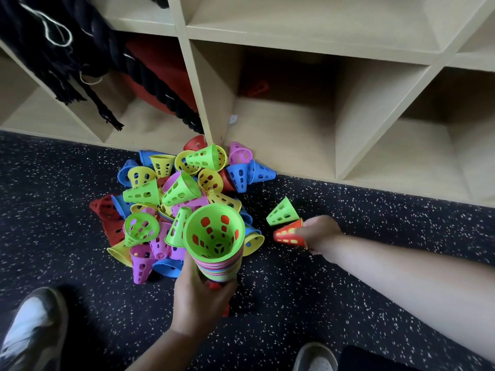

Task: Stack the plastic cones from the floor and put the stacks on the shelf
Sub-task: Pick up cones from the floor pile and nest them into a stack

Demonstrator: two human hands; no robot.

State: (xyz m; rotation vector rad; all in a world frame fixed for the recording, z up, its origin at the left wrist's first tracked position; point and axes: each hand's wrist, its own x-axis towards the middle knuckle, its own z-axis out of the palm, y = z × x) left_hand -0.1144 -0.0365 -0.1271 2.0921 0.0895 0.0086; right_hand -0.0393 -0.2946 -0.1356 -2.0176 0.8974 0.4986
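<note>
Speckled floor [348,210]: red cone [288,235] gripped in right-hand fingers [301,231].

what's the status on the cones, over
Left hand holds stack. Right hand on orange cone. Pile on floor. Nothing blocking.

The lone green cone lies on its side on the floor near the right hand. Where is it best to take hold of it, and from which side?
Grip the green cone around its narrow top end, coming down from above. It lies on its side, clear of the pile, narrow end toward the shelf; that leaves its wide mouth free, probably ready to stack.
</note>
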